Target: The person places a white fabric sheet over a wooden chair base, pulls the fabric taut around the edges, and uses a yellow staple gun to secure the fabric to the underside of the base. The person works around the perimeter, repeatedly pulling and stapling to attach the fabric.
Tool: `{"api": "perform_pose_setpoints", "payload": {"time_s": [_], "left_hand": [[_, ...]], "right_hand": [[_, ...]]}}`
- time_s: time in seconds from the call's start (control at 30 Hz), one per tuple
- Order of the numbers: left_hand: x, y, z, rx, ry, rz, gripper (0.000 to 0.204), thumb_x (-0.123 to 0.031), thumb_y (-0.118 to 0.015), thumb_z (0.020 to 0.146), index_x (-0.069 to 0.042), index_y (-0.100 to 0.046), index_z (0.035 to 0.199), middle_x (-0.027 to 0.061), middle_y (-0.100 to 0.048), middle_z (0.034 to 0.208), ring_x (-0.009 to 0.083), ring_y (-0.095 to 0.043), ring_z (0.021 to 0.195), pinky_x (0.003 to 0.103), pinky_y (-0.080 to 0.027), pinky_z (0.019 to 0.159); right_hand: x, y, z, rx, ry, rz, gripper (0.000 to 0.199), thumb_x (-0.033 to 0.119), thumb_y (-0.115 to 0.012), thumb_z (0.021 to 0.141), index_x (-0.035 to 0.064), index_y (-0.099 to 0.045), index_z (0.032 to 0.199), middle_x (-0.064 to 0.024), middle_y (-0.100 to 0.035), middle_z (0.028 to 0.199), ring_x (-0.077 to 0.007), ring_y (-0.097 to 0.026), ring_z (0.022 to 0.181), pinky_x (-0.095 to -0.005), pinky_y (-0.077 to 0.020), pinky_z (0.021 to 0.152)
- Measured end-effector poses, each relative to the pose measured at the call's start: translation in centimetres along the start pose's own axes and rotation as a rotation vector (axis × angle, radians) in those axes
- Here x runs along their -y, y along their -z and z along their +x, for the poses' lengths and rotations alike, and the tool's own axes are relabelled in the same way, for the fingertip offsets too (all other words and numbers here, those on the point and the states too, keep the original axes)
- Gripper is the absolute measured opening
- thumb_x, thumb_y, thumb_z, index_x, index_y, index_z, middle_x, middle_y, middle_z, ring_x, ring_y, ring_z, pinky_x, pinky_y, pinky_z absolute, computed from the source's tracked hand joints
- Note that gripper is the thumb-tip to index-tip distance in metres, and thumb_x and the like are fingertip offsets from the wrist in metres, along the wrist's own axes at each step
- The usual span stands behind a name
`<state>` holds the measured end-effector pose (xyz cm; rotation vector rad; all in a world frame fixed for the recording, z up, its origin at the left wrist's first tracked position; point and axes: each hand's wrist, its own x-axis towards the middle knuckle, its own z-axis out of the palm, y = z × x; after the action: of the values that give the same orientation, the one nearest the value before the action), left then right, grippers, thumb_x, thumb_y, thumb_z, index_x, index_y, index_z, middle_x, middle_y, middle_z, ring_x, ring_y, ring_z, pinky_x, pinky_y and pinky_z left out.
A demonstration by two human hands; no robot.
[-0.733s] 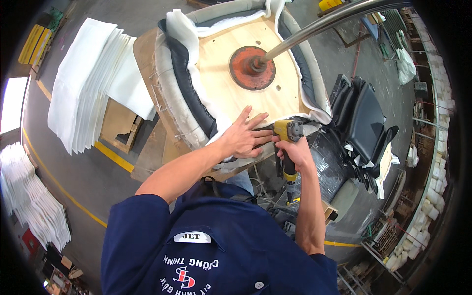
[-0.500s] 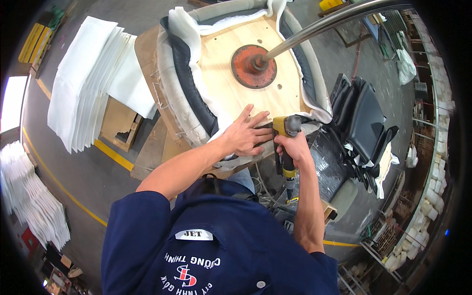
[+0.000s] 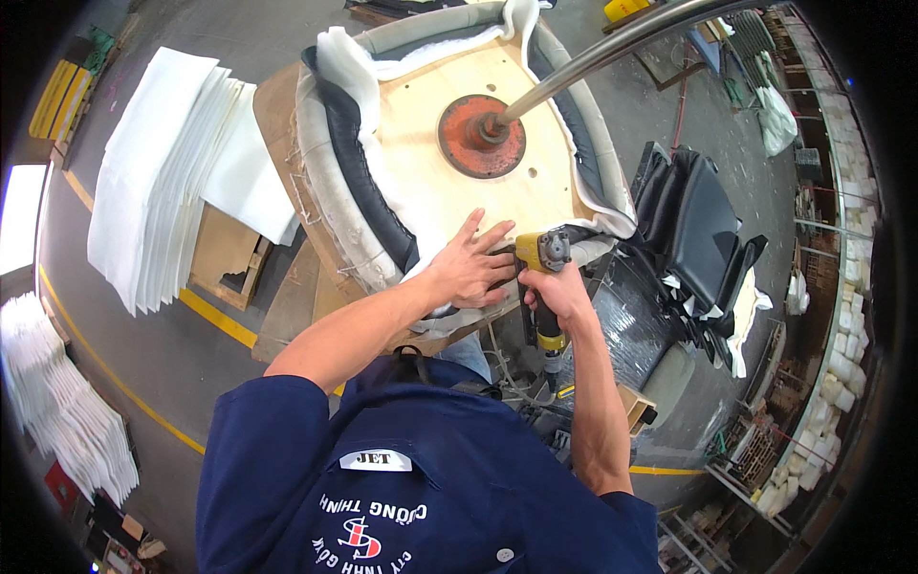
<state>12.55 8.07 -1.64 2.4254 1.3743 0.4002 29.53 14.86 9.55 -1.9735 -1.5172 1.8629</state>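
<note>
My right hand (image 3: 566, 295) is wrapped round the handle of a yellow and black staple gun (image 3: 541, 251), its nose at the near edge of a pale plywood seat board (image 3: 413, 124). Just left of the gun, my left hand (image 3: 467, 270) lies with fingers spread on that same edge, over the dark cover and white padding. Black cover material (image 3: 356, 177) and white wadding (image 3: 346, 72) stand up round the board inside a padded grey rim (image 3: 320, 143). An orange-red disc (image 3: 459, 143) on a metal shaft (image 3: 612, 46) rests on the board's middle. The gun's nose tip is hidden.
Stacked white sheets (image 3: 153, 172) stand at the left, with another white stack (image 3: 67, 402) nearer. Black upholstered pieces (image 3: 703, 230) are piled at the right beside a plastic-wrapped surface (image 3: 626, 320). A hose (image 3: 507, 368) hangs below the gun. Shelving with pale bundles (image 3: 822, 411) lines the far right.
The staple gun and my right hand have moved slightly left, closer to my left hand. My left hand keeps its place on the board's edge. The whole view has shifted a little.
</note>
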Motion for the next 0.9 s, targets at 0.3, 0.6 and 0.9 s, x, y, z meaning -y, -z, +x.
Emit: {"api": "perform_pose_setpoints", "payload": {"time_s": [0.3, 0.6, 0.9], "left_hand": [[-0.4, 0.5, 0.1, 0.055, 0.0, 0.05, 0.05, -0.054, -0.045, 0.099, -0.025, -0.067, 0.133, -0.0046, -0.059, 0.142, 0.0295, -0.018, 0.158, 0.073, -0.008, 0.121], [-1.5, 1.3, -3.2, 0.05, 0.079, 0.079, 0.063, -0.058, -0.046, 0.097, -0.022, -0.056, 0.149, -0.0065, -0.049, 0.156, 0.0341, -0.017, 0.157, 0.072, -0.01, 0.121], [-1.2, 2.2, -3.8, 0.099, 0.096, 0.022, 0.064, -0.054, -0.05, 0.097, -0.022, -0.052, 0.152, -0.0053, -0.046, 0.16, 0.0349, -0.017, 0.157, 0.072, -0.009, 0.121]], "right_hand": [[0.2, -0.8, -1.1, 0.018, 0.017, 0.023, 0.017, 0.001, -0.07, 0.084, 0.0006, -0.068, 0.102, -0.0047, -0.067, 0.08, -0.013, -0.061, 0.057, -0.0287, -0.0502, 0.052], [-1.4, -0.2, -1.4, 0.067, 0.059, 0.128, 0.024, 0.002, -0.07, 0.083, -0.0023, -0.068, 0.107, -0.0052, -0.068, 0.083, -0.0135, -0.062, 0.059, -0.0291, -0.0515, 0.054], [-0.8, -1.3, -1.6, 0.041, 0.048, 0.079, 0.021, 0.003, -0.07, 0.082, -0.0026, -0.067, 0.103, -0.0059, -0.069, 0.084, -0.0137, -0.063, 0.059, -0.0296, -0.0518, 0.053]]}}
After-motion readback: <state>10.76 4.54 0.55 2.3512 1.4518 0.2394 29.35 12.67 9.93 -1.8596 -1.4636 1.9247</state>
